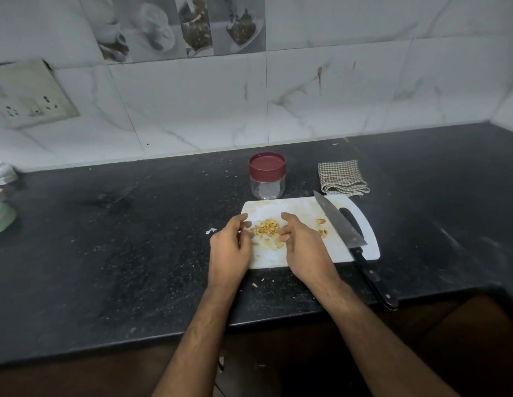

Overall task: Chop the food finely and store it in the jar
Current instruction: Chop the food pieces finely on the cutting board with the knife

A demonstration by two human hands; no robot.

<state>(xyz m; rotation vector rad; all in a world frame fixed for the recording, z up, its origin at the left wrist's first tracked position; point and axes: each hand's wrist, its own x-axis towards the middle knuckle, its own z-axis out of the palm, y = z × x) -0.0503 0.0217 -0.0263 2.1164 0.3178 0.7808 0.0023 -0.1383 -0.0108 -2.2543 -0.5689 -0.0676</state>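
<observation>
Two hands flank the chopped food [267, 228] mid-board: left hand [229, 247] and right hand [302, 247], fingers loosely curled, touching the pile's sides, holding nothing. Jar [267, 176], lid on, stands just past the board's [295, 206] far edge. Knife [342, 224] lies diagonally by the right edge; scraps [321, 226] lie between.

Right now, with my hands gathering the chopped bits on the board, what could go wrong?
1. The knife lies on the board beside your right hand, its handle past the counter edge; a bump could send it off.
2. The jar has its lid on, so full hands could not open it.
3. Some bits lie apart from the pile between your left hand and right; they may get left behind.
</observation>
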